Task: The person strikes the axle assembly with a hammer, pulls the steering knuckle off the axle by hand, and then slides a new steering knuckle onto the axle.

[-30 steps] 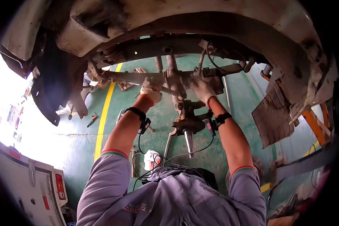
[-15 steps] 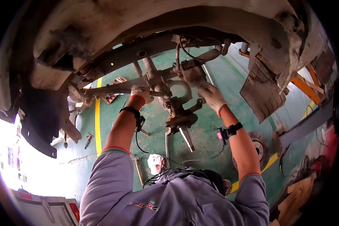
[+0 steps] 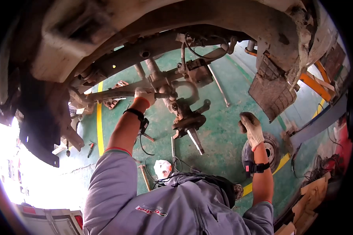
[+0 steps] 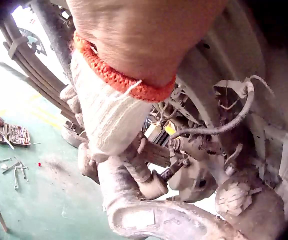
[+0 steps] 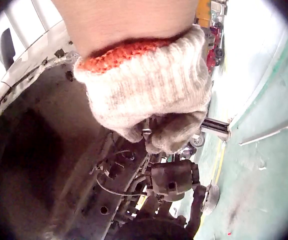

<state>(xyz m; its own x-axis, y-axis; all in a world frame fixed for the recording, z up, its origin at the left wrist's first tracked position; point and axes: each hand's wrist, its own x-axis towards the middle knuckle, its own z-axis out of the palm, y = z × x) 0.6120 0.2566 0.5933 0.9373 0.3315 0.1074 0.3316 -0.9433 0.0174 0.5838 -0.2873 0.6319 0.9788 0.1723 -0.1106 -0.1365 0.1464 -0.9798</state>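
Both hands wear off-white knit gloves with orange cuffs. My left hand [image 3: 145, 95] grips a dark metal rod [image 3: 164, 95] beside the axle; its fingertips are hidden behind the glove in the left wrist view. Out to the right, over the floor, is my right hand [image 3: 251, 128], its darkened fingers curled. A small shiny metal piece [image 5: 147, 131] shows between thumb and fingers in the right wrist view. Between the hands hangs the steering knuckle [image 3: 187, 122] with its bare tapered spindle [image 3: 195, 141]. A boxy dark part [image 3: 200, 73] sits behind it.
Overhead curves the rusty wheel arch [image 3: 176, 17], with a mud flap [image 3: 272, 92] at right. A removed wheel hub or drum [image 3: 276, 150], a hammer [image 3: 144, 178] and a long bar [image 3: 219, 87] lie on the green floor. Cables run across my lap.
My right hand has left the parts beside the axle and swung right and toward me. The left hand keeps its hold on the rod. The head view has turned slightly.
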